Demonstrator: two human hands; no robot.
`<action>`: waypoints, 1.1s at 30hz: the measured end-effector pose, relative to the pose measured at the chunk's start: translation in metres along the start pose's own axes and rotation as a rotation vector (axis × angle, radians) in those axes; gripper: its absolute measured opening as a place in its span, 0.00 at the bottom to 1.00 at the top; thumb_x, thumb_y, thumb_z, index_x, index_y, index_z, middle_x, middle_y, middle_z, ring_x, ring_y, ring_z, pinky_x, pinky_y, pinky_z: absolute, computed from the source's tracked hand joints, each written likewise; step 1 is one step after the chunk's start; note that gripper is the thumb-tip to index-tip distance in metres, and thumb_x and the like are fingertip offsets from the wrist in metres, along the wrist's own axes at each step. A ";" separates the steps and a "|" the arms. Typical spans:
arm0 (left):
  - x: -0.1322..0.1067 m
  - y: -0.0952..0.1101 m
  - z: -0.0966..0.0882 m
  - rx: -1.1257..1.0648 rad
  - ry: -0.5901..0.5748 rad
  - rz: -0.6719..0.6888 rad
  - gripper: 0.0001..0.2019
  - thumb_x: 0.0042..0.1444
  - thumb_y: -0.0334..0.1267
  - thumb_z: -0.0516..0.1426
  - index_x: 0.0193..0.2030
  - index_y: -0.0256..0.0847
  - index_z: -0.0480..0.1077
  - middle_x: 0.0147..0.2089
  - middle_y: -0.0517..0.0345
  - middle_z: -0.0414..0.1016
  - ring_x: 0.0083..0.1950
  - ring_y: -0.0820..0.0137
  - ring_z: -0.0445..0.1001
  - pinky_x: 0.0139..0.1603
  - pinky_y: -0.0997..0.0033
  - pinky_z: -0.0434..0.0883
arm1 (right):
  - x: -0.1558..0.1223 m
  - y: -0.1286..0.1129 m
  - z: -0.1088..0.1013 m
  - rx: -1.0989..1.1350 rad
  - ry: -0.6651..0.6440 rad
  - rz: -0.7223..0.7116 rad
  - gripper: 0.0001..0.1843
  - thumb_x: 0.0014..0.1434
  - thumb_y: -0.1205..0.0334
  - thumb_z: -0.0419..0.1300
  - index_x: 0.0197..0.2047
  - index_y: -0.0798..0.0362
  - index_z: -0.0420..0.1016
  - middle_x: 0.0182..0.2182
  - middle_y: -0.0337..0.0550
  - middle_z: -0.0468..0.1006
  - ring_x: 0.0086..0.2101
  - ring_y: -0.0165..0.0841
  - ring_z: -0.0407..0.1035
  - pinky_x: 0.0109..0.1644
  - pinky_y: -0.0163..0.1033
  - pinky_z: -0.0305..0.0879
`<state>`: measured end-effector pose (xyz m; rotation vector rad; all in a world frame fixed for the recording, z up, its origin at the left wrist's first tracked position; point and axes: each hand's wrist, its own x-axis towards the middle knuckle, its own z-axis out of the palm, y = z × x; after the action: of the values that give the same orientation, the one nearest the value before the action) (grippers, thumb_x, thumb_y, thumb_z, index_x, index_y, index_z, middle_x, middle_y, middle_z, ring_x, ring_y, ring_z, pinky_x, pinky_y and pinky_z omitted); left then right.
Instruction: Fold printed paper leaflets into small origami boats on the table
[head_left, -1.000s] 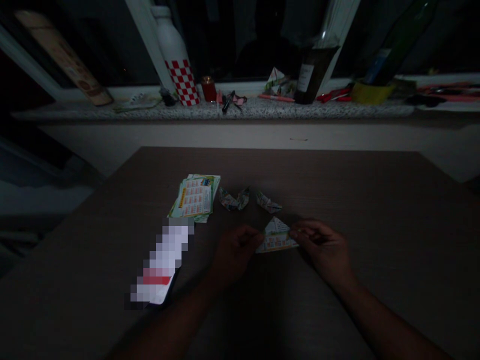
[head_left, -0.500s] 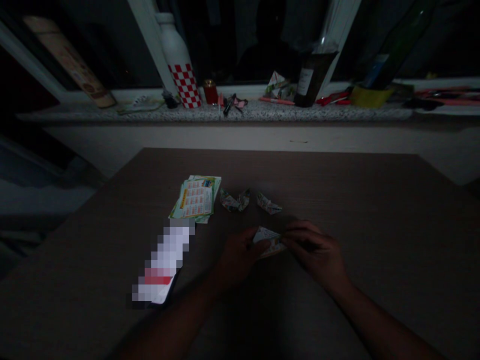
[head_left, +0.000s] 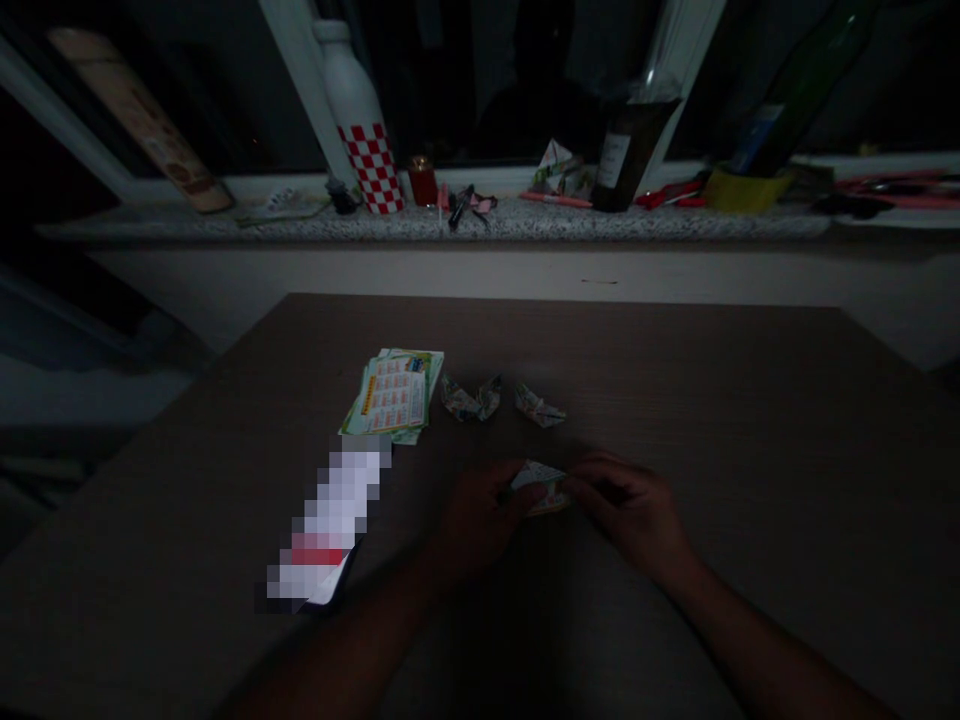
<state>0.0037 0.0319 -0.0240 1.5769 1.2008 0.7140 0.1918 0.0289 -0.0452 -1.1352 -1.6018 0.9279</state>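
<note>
Between my hands is a small folded piece of printed paper (head_left: pixel 541 482), held just above the table. My left hand (head_left: pixel 484 515) grips its left side, thumb lying over the front. The fingertips of my right hand (head_left: pixel 630 505) pinch its right edge. Beyond them on the table lie two folded paper pieces: a wider one with two raised ends (head_left: pixel 471 398) and a smaller boat-like one (head_left: pixel 540 406). A stack of printed paper cards (head_left: pixel 394 395) rests to the left. Dim light hides the finer folds.
A phone (head_left: pixel 330 525) with a blurred lit screen lies left of my hands on the brown table (head_left: pixel 675 360). Behind it runs a stone windowsill (head_left: pixel 285 228) holding a white bottle with red checks (head_left: pixel 364 130), a dark bottle (head_left: pixel 619 165), a yellow pot (head_left: pixel 746 190) and small clutter.
The folded paper now looks lower and flatter between my hands, with its top corner tipped down. My right fingers have shifted slightly at its edge. The other things stay put.
</note>
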 end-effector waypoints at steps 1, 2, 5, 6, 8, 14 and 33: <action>0.000 0.000 0.000 0.002 -0.003 -0.002 0.12 0.58 0.45 0.55 0.38 0.38 0.73 0.32 0.60 0.74 0.35 0.70 0.70 0.34 0.76 0.64 | 0.000 -0.002 0.000 0.000 -0.014 0.022 0.07 0.57 0.61 0.61 0.29 0.53 0.77 0.27 0.42 0.75 0.29 0.32 0.70 0.32 0.35 0.65; 0.000 -0.001 0.000 0.001 -0.009 -0.005 0.12 0.58 0.44 0.55 0.38 0.38 0.73 0.32 0.61 0.74 0.35 0.70 0.70 0.34 0.76 0.64 | 0.000 -0.003 -0.001 -0.003 -0.031 0.044 0.09 0.58 0.60 0.60 0.29 0.54 0.76 0.26 0.42 0.75 0.28 0.32 0.70 0.32 0.35 0.65; 0.001 -0.003 0.001 -0.049 -0.029 -0.018 0.11 0.58 0.42 0.55 0.40 0.38 0.73 0.33 0.61 0.75 0.35 0.70 0.70 0.35 0.76 0.64 | -0.001 -0.005 -0.002 -0.039 -0.086 0.105 0.14 0.60 0.57 0.56 0.27 0.54 0.73 0.24 0.41 0.73 0.27 0.31 0.67 0.30 0.34 0.62; 0.001 -0.004 0.002 -0.081 -0.035 -0.021 0.11 0.58 0.42 0.55 0.41 0.38 0.73 0.34 0.61 0.75 0.36 0.70 0.70 0.36 0.76 0.65 | -0.002 -0.005 -0.003 -0.056 -0.099 0.120 0.15 0.61 0.56 0.56 0.26 0.55 0.72 0.23 0.40 0.71 0.26 0.31 0.66 0.30 0.34 0.61; 0.002 -0.004 0.002 -0.144 -0.052 -0.025 0.11 0.58 0.43 0.56 0.41 0.38 0.73 0.34 0.60 0.75 0.36 0.70 0.71 0.36 0.75 0.65 | -0.003 -0.004 -0.003 -0.081 -0.113 0.136 0.17 0.61 0.54 0.54 0.25 0.55 0.70 0.22 0.39 0.69 0.25 0.30 0.64 0.28 0.34 0.59; 0.003 -0.007 0.002 -0.352 -0.107 -0.038 0.10 0.55 0.42 0.59 0.39 0.37 0.73 0.34 0.60 0.75 0.35 0.71 0.72 0.35 0.76 0.66 | -0.003 0.001 -0.003 -0.081 -0.164 0.119 0.21 0.62 0.51 0.51 0.20 0.53 0.60 0.19 0.35 0.59 0.22 0.27 0.55 0.24 0.33 0.52; 0.000 -0.013 -0.003 0.080 0.178 0.378 0.23 0.51 0.37 0.63 0.54 0.43 0.64 0.55 0.49 0.67 0.57 0.62 0.67 0.56 0.60 0.67 | -0.006 0.009 -0.005 0.116 0.018 0.307 0.28 0.58 0.42 0.54 0.17 0.53 0.63 0.13 0.33 0.60 0.16 0.24 0.52 0.19 0.32 0.48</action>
<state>-0.0036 0.0331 -0.0349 1.8634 1.0773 1.0797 0.1995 0.0260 -0.0536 -1.3259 -1.3615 1.1894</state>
